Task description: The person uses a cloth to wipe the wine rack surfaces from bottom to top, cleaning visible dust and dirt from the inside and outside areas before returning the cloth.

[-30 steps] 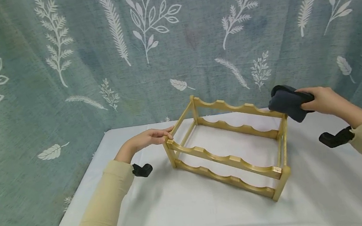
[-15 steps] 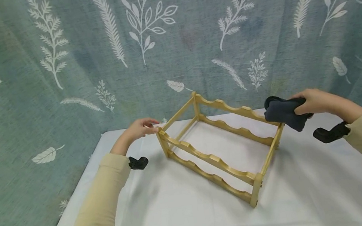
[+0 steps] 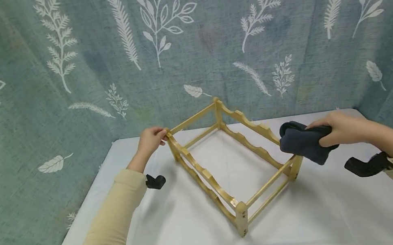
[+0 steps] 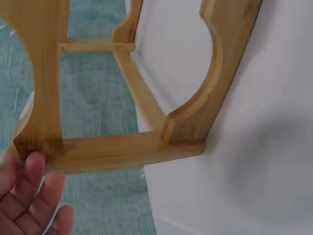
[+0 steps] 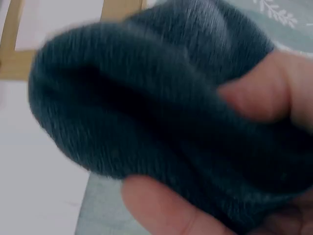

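Note:
A light wooden wine rack with scalloped rails stands at an angle on the white table, one corner post toward me. My left hand pinches its left corner between thumb and fingers. In the left wrist view, the fingertips meet the corner where a scalloped rail joins the end post. My right hand grips a folded dark navy cloth, which overlaps the rack's right corner in the head view. Close up in the right wrist view, the cloth looks thick and ribbed, thumb on one side and fingers on the other.
A white cloth covers the table. Behind and to the left hangs a grey-green curtain with white leaf prints. Black wrist mounts stick out below both cuffs.
The rack has turned clockwise seen from above, its near corner swinging left and toward me. My left hand has moved slightly left and away; my right hand has come lower with the cloth.

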Demonstrator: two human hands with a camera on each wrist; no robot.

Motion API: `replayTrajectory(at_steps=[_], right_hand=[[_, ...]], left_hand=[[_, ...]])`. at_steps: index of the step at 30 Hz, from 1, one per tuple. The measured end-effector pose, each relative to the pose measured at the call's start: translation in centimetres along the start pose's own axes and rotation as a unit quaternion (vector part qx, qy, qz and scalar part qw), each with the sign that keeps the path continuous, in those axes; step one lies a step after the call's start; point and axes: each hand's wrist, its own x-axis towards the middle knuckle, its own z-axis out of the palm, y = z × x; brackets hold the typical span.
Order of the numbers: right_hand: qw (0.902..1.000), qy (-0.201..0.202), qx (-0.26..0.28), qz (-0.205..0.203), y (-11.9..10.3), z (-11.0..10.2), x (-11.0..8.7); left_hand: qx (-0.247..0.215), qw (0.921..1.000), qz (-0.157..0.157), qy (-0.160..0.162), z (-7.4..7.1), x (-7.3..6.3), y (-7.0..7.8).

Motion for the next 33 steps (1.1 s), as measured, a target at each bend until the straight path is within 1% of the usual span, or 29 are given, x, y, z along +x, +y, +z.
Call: replayTrajectory(at_steps=[2, 3, 5, 6, 8, 9, 10, 12, 15, 17, 19, 22, 24, 27, 29, 31, 33], right_hand=[[0.9999, -0.010, 0.005, -0.003, -0.4, 0.2, -0.3], [0.9998, -0.016, 0.008, -0.008, -0.6, 0.4, -0.5], [0.9994, -0.028, 0.016, -0.014, -1.1, 0.8, -0.8], [0.9992, -0.032, 0.019, -0.015, -1.5, 1.0, -1.0], [0.9989, -0.037, 0.021, -0.021, -2.2, 1.6, -1.2], [0.9986, -0.040, 0.023, -0.026, -2.5, 2.0, -1.4], [0.9985, -0.041, 0.026, -0.027, -2.9, 2.3, -1.5], [0.9985, -0.040, 0.026, -0.026, -3.7, 2.9, -1.8], [0.9989, -0.030, 0.022, -0.027, -4.5, 3.8, -2.3], [0.9994, -0.017, 0.024, -0.016, -5.0, 4.3, -2.6], [0.9997, 0.002, 0.025, -0.006, -5.3, 4.7, -2.9], [0.9987, 0.029, 0.041, 0.011, -5.5, 5.4, -3.2], [0.9978, 0.043, 0.047, 0.017, -5.4, 5.7, -3.3], [0.9966, 0.060, 0.050, 0.026, -5.5, 5.9, -3.4], [0.9960, 0.070, 0.047, 0.030, -5.8, 6.2, -3.2], [0.9953, 0.080, 0.043, 0.031, -6.1, 6.5, -3.0], [0.9944, 0.098, 0.036, 0.020, -6.4, 6.8, -3.0]], left_hand=[[0.001, 0.9999, 0.007, -0.011, 0.3, 0.0, -0.1], [-0.012, 0.9996, 0.008, -0.026, 0.4, -0.1, -0.2], [-0.040, 0.9966, 0.007, -0.072, 0.7, 0.0, -0.6], [-0.056, 0.9935, 0.007, -0.099, 0.9, 0.0, -0.7], [-0.090, 0.9846, 0.007, -0.150, 1.4, 0.1, -1.1], [-0.103, 0.9804, 0.006, -0.168, 1.6, 0.2, -1.2], [-0.106, 0.9777, 0.004, -0.181, 1.9, 0.3, -1.3], [-0.104, 0.9740, 0.011, -0.201, 2.4, 0.2, -1.3], [-0.109, 0.9699, 0.027, -0.216, 3.0, -0.3, -1.0], [-0.119, 0.9638, 0.057, -0.232, 3.3, -0.8, -0.6], [-0.130, 0.9580, 0.079, -0.243, 3.5, -1.4, -0.4], [-0.141, 0.9510, 0.100, -0.256, 3.5, -2.4, -0.2], [-0.147, 0.9499, 0.104, -0.256, 3.6, -3.1, -0.1], [-0.156, 0.9494, 0.113, -0.248, 4.0, -3.3, 0.1], [-0.160, 0.9496, 0.116, -0.243, 4.3, -3.1, 0.2], [-0.156, 0.9520, 0.111, -0.239, 4.6, -2.6, 0.3], [-0.152, 0.9534, 0.101, -0.240, 4.9, -2.2, 0.4]])
